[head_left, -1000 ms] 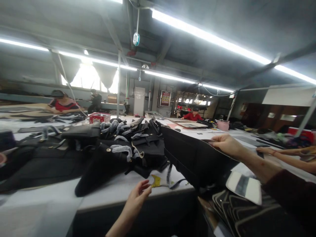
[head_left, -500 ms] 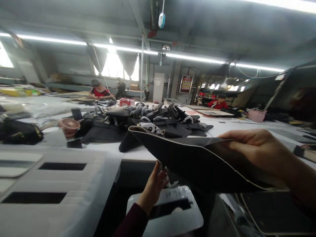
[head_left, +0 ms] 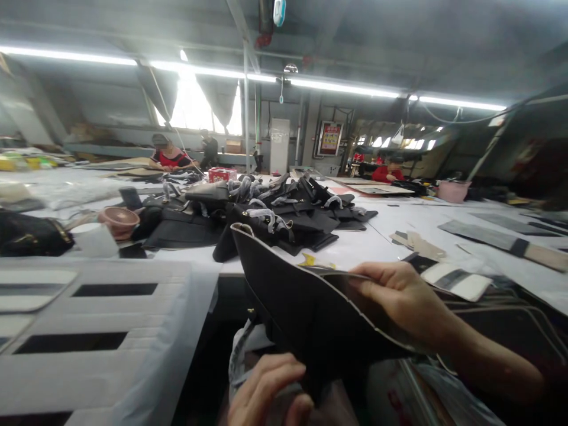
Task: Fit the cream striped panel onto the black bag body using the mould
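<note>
My right hand (head_left: 394, 296) pinches the upper edge of an unfinished black bag body (head_left: 306, 296), which spans the middle of the view with its pale raw edge upward. Below its lower left side hangs a strap in grey wrapping (head_left: 239, 349), beside a small gold-coloured metal fitting (head_left: 251, 312). My left hand (head_left: 270, 390) is low in the view, close under the bag body, its fingers bent and its thumb apart. Nothing shows between those fingers. The bag body's underside is dark and partly hidden.
A heap of black bag parts (head_left: 306, 213) with wrapped handles lies on the white table (head_left: 390, 219). To the left are a pink bowl (head_left: 119, 222), a white cup (head_left: 94, 239) and a slotted white board (head_left: 102, 319). Co-workers (head_left: 171, 155) sit across the table.
My right hand has moved left and down with the bag body, which now stands more upright. The left hand has come lower and nearer. A wrapped strap now shows under the bag.
</note>
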Motion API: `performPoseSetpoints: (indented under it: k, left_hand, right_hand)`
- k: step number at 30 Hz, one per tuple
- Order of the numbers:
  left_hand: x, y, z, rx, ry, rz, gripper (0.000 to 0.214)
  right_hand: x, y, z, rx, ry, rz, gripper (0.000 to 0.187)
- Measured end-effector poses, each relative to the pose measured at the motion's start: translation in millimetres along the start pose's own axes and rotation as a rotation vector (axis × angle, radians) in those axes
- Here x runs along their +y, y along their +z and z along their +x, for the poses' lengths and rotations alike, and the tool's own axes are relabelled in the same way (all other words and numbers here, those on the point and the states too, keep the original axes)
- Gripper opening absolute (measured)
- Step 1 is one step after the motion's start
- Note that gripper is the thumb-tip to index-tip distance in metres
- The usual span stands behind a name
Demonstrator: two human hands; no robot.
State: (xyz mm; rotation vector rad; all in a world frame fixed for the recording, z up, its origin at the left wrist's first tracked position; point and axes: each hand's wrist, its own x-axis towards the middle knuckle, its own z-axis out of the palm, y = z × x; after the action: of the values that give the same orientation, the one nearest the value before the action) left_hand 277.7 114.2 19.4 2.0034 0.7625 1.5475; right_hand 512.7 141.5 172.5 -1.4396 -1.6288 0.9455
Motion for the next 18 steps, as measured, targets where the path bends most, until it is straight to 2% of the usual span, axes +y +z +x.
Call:
performPoseSetpoints:
  k: [2, 5, 8, 11, 14, 18]
  left_hand:
    - [11.8, -11.9, 23.4, 0.012, 0.275, 0.252, 0.042]
    - [27.6, -16.7, 58.0, -0.171, 0.466, 0.459, 0.049]
    - [39.9, -8.5, 80.1, -0.231, 0.518, 0.561, 0.046]
    - [46.0, 0.9, 89.0, -0.320, 0.525, 0.496, 0.033]
    - [41.7, 4.6, 87.4, -0.386, 0.521, 0.425, 0.021]
    - [30.9, 3.9, 77.6, -0.449, 0.616, 0.512, 0.033]
  right_hand:
    - [6.9, 12.9, -8.5, -0.040, -0.058, -0.096, 0.025]
    - [11.9, 21.3, -18.0, -0.082, -0.067, -0.133, 0.029]
    - [13.2, 21.5, -22.0, -0.116, -0.092, -0.164, 0.030]
    - [20.5, 16.5, -18.3, -0.088, -0.083, -0.163, 0.029]
    - [45.2, 5.3, -6.7, -0.014, 0.006, -0.067, 0.023]
    - [90.4, -8.1, 5.7, 0.053, 0.111, 0.025, 0.023]
